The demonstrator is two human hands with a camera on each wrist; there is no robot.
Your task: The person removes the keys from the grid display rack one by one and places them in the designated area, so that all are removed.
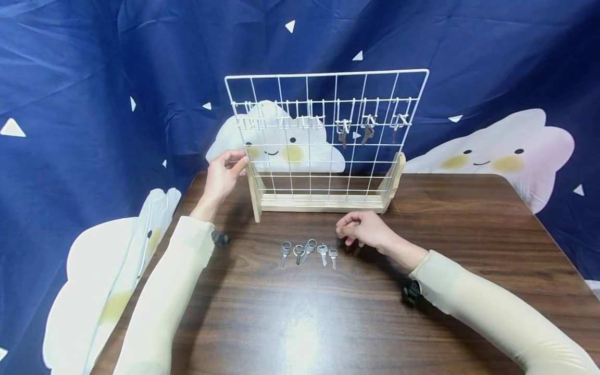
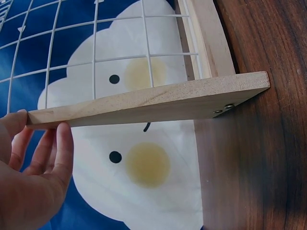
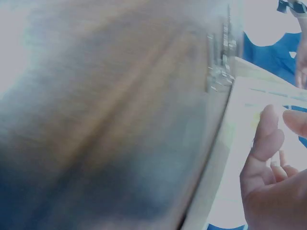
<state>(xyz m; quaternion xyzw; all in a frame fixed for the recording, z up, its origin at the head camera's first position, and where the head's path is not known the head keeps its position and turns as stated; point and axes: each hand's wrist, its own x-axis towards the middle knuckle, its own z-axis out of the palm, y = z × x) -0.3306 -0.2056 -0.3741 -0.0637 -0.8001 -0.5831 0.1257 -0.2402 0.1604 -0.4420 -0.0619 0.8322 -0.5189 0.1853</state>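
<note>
the left hand (image 1: 222, 174) pinches the rack's side post (image 1: 254, 194); the right hand (image 1: 365, 229), empty, thumb and finger slightly apart, is beside five keys (image 1: 322, 249) on the worktop (image 1: 262, 302). hanging keys seems the step; next likely calls for pinching one.

Dark wooden table (image 1: 375, 328) before a patterned blue cloth (image 1: 173, 57).
The cloth, creased at upper left, fills the far side and hangs down past the table's left and right edges; it bears scattered white triangles (image 1: 12, 128) and pale clouds with dot eyes, smiles and yellow cheeks. One central cloud (image 1: 300, 135) lies beyond the far edge, a right cloud (image 1: 529, 143) beyond the rounded far right corner, and a left cloud (image 1: 98, 260) alongside the left edge. The brown tabletop shows streaked grain; a bright reflection (image 1: 302, 336) whitens its near middle.
</note>
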